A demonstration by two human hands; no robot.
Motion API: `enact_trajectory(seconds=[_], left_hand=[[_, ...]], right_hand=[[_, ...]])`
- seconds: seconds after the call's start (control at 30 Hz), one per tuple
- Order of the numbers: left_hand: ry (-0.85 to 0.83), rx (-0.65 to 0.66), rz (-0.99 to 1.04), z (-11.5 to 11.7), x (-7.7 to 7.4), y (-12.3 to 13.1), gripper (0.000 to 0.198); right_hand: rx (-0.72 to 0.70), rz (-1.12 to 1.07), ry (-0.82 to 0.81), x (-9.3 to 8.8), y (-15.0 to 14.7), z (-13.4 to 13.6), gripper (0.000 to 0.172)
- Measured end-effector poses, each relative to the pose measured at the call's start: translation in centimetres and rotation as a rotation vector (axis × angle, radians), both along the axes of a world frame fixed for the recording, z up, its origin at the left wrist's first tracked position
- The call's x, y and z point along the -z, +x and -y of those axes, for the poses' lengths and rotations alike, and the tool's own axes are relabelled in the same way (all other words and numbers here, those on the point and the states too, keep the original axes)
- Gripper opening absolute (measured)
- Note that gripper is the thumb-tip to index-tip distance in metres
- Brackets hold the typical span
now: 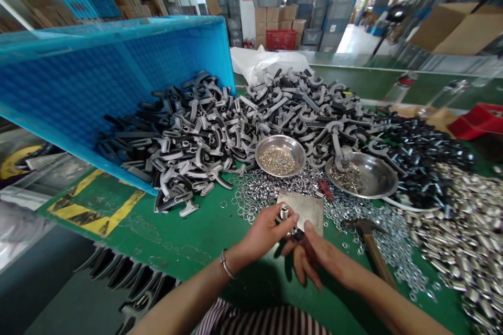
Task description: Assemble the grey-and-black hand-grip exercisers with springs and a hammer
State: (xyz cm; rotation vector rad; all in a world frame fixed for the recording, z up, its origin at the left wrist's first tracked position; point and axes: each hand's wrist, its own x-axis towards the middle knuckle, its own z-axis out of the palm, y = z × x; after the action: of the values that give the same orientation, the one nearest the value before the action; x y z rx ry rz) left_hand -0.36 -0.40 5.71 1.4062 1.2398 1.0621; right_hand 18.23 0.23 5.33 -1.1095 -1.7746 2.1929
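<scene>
My left hand (268,231) pinches a small part with a black body and a silver metal sleeve (284,211) that points upward. Against the black end of that part, my right hand (310,254) has its thumb and forefinger, while its other fingers hang loosely below. The palms hide much of the part. Just beyond the hands lies a flat metal plate (310,210). A hammer (371,246) with a wooden handle rests to the right of my right hand.
A tilted blue crate (118,65) spills grey-and-black handles (196,136). Steel bowls (280,141) (377,172) hold small parts. Metal rings (251,193), a red-handled tool (325,189), black pieces (420,152) and silver sleeves (471,230) cover the bench. A red bin (477,121) stands right.
</scene>
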Motion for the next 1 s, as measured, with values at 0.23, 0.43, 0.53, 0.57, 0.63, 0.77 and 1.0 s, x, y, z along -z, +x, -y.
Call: enact_trajectory(seconds=[0.23, 0.43, 0.53, 0.57, 0.63, 0.77, 1.0], left_hand=[[-0.045, -0.108, 0.039, 0.4, 0.9, -0.2, 0.030], [-0.004, -0.032, -0.026, 0.6, 0.9, -0.4, 0.029], [-0.004, -0.110, 0.016, 0.5, 1.1, -0.1, 0.026], [0.045, -0.116, 0.003, 0.5, 1.1, -0.1, 0.023], [0.172, -0.078, -0.066, 0.4, 1.2, 0.0, 0.016], [0.204, -0.082, -0.067, 0.1, 1.4, 0.5, 0.014], [0.296, -0.011, -0.200, 0.6, 1.6, 1.0, 0.012]], right_hand=[[0.185, 0.149, 0.676, 0.1, -0.3, 0.2, 0.044], [0.128, -0.029, 0.173, 0.7, -1.0, 0.7, 0.057], [0.259, 0.050, 0.413, 0.8, -1.1, 0.4, 0.045], [0.224, 0.030, 0.321, 0.9, -1.2, 0.3, 0.049], [0.093, -0.022, 0.045, 1.1, -1.2, 0.1, 0.065], [0.216, 0.072, 0.389, 1.2, -0.9, -0.4, 0.052], [0.113, -0.101, -0.110, 1.8, -1.1, 0.6, 0.065]])
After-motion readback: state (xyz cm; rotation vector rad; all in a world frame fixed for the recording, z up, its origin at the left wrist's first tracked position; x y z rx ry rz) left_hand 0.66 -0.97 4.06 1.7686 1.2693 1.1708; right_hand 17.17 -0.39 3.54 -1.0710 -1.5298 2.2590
